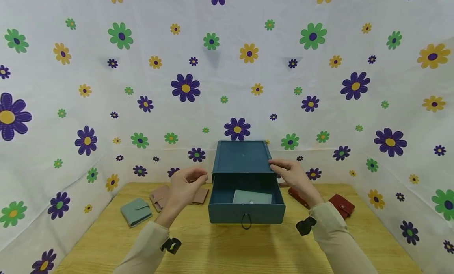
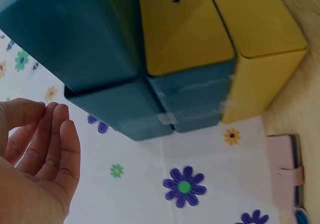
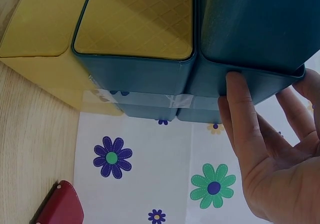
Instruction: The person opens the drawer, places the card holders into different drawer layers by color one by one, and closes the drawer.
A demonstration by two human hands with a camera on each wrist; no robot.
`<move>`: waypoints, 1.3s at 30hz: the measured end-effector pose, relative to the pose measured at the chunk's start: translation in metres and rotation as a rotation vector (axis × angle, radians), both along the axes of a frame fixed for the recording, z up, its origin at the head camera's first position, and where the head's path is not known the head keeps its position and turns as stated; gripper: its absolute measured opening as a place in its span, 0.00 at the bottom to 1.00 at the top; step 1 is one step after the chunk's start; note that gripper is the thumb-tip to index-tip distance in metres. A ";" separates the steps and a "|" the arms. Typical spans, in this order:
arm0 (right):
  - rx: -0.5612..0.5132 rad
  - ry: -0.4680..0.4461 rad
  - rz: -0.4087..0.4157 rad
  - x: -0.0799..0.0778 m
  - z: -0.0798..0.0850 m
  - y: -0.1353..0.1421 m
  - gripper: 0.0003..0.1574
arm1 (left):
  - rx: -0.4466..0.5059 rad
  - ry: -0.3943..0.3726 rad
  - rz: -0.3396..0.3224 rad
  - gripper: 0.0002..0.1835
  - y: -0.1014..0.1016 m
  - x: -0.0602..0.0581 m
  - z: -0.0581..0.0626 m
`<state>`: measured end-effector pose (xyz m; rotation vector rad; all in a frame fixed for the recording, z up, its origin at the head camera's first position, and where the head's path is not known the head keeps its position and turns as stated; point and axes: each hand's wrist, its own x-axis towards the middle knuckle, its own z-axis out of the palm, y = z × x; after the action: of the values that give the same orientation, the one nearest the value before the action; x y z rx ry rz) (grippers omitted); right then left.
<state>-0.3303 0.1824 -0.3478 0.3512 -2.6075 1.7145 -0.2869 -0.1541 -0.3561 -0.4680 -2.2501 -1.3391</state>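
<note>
A dark blue drawer box (image 1: 242, 158) stands in the middle of the table, its top drawer (image 1: 227, 214) pulled out toward me. In that drawer lies a pale mint wallet (image 1: 248, 196), partly hidden by the drawer front. A black cord loop (image 1: 246, 222) hangs from the front. My left hand (image 1: 186, 187) hovers just left of the box with softly bent fingers, thumb near the fingertips, holding nothing. At the box's right side is my right hand (image 1: 294, 177); in the right wrist view its extended fingers (image 3: 240, 98) touch the blue side wall.
Left of the box lie a green wallet (image 1: 136, 211), a pink wallet (image 1: 159, 197) and a brown wallet (image 1: 200, 196). On the right are a red wallet (image 1: 342, 206) and another red one (image 1: 298, 196) partly behind my forearm. Yellow drawers (image 2: 270, 83) show in the left wrist view.
</note>
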 end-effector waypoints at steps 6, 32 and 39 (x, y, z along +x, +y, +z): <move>0.001 0.008 -0.014 0.001 -0.002 -0.002 0.30 | 0.025 -0.096 0.041 0.05 -0.017 0.000 -0.018; -0.003 -0.010 -0.019 -0.001 -0.002 0.000 0.29 | -0.209 -0.089 0.229 0.04 -0.085 -0.004 -0.074; -0.010 -0.014 -0.015 0.000 0.000 -0.001 0.28 | -0.269 -0.118 0.267 0.04 -0.108 -0.014 -0.089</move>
<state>-0.3308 0.1814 -0.3479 0.3200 -2.6038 1.7305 -0.3008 -0.2626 -0.4453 -0.1702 -2.4996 -0.9579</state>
